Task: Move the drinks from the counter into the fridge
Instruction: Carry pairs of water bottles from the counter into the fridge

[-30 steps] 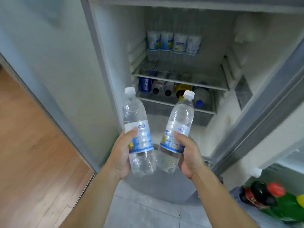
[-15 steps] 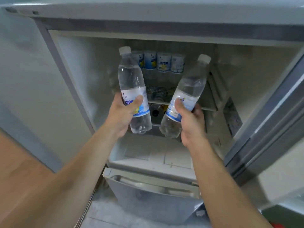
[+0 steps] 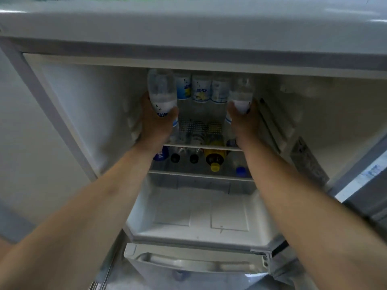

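Both my arms reach deep into the open fridge [image 3: 88, 114]. My left hand [image 3: 156, 126] grips a clear water bottle [image 3: 161, 91] at the left end of the upper wire shelf [image 3: 201, 127]. My right hand [image 3: 244, 122] grips a second clear water bottle [image 3: 241, 92] at the shelf's right end. Both bottles stand nearly upright, beside a row of three like bottles [image 3: 201, 88] at the back. Whether the held bottles rest on the shelf is hidden by my hands.
On the lower shelf lie several bottles with caps toward me, among them a yellow-capped one [image 3: 214, 159] and a blue-capped one [image 3: 240, 170]. A bare white compartment floor [image 3: 199, 214] lies below. The lower drawer handle [image 3: 188, 262] juts out. The fridge door [image 3: 366, 185] stands open at right.
Both hands have pushed the bottles up and farther into the fridge, from in front of the opening to the two ends of the upper shelf. My view has moved closer.
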### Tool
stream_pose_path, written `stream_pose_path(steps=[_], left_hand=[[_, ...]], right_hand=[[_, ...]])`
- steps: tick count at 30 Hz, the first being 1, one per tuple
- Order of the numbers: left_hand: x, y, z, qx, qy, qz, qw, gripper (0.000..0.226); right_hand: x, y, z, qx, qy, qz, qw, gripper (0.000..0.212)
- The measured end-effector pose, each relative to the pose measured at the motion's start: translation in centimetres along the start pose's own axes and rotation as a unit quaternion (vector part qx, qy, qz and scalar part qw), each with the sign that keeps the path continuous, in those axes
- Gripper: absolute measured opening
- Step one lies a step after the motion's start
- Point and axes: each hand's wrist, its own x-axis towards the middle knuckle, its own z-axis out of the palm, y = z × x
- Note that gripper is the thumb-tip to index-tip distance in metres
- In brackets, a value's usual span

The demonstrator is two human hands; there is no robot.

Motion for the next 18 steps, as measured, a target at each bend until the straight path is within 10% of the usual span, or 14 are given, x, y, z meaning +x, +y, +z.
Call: stream_pose_path(steps=[18], left_hand=[[6.6,-3.5,2.8,0.033,0.015,-0.022,0.999,0.080]], right_hand=[[9.8,2.1,1.6,-0.101,0.047,0.008,0.994,0.075]])
